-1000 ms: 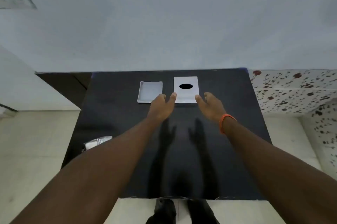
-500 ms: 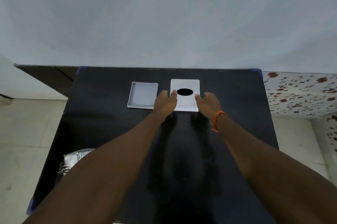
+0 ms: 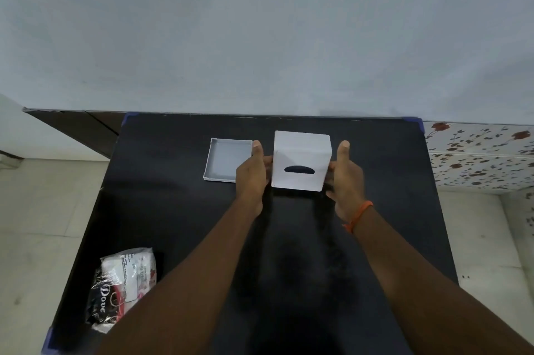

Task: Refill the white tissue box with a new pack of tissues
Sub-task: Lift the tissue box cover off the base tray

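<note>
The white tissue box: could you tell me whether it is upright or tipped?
Tipped: the white tissue box has its slot face turned toward the camera, held between left hand and right hand.

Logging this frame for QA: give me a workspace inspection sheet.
Surface: black table, blue tape at corners.
Job's things: white tissue box tilted, slot facing camera; white tray lying open to its left; tissue pack at near-left edge, wrapped.
Clutter: nothing seen.
Grippers: left hand and right hand clasp the box's sides; orange band on right wrist.
Cables: nothing seen.
Surroundings: pale wall, tiled floor, speckled counter at right.
</note>
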